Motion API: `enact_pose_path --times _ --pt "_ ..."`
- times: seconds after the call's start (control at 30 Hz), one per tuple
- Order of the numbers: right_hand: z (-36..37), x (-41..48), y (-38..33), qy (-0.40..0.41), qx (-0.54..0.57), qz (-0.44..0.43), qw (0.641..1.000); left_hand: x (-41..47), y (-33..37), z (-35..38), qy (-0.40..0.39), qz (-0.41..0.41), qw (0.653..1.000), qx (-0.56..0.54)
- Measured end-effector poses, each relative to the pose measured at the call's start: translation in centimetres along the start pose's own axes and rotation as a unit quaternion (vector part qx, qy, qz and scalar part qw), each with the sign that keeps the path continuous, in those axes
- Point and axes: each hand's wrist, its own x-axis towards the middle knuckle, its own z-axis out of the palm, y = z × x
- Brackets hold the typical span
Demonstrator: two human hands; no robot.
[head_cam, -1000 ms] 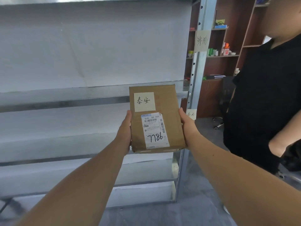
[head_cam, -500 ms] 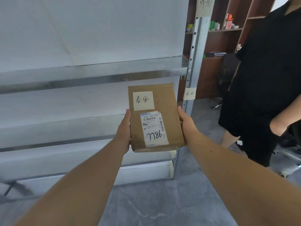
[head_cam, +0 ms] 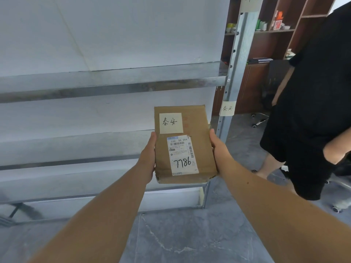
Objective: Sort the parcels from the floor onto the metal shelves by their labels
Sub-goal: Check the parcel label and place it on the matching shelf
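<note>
A brown cardboard parcel (head_cam: pixel 199 149) is held flat between both hands in front of the metal shelves (head_cam: pixel 114 86). It bears a pale handwritten note and a white shipping label marked 7786. My left hand (head_cam: pixel 149 158) grips its left edge and my right hand (head_cam: pixel 218 150) grips its right edge. The parcel hangs in the air at the height of the lower shelf level (head_cam: pixel 76 145). A pale paper tag (head_cam: pixel 227 108) with the same handwritten characters is stuck on the shelf's right upright (head_cam: pixel 239 54).
A person in black clothes (head_cam: pixel 319 92) stands close on the right. Behind are brown wooden bookcases (head_cam: pixel 275 35) with small items, and a chair's wheeled base (head_cam: pixel 260 120). Grey marbled floor (head_cam: pixel 190 234) lies below. Another paper tag (head_cam: pixel 250 2) sits at the upright's top.
The view has tilted downward and the shelves have risen in the frame. The parcel has come slightly lower and closer to the lower shelf level. Both hands keep the same hold.
</note>
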Motion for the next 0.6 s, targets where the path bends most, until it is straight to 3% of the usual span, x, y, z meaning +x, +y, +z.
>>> enact_pose_path --times 0.2,0.37,0.6 --pt "1.2 1.3 1.6 -0.051 -0.020 0.021 0.998 1.6 0.0 -1.8 0.044 -0.011 0.999 0.014" --pt "2.8 3.0 2.2 0.003 -0.049 0.054 0.997 4.8 0.2 -3.6 0.065 -0.043 0.996 0.038" --pt "5.3 5.1 3.2 0.088 -0.011 0.078 0.993 8.9 -0.3 -5.0 0.032 -0.077 0.996 0.016"
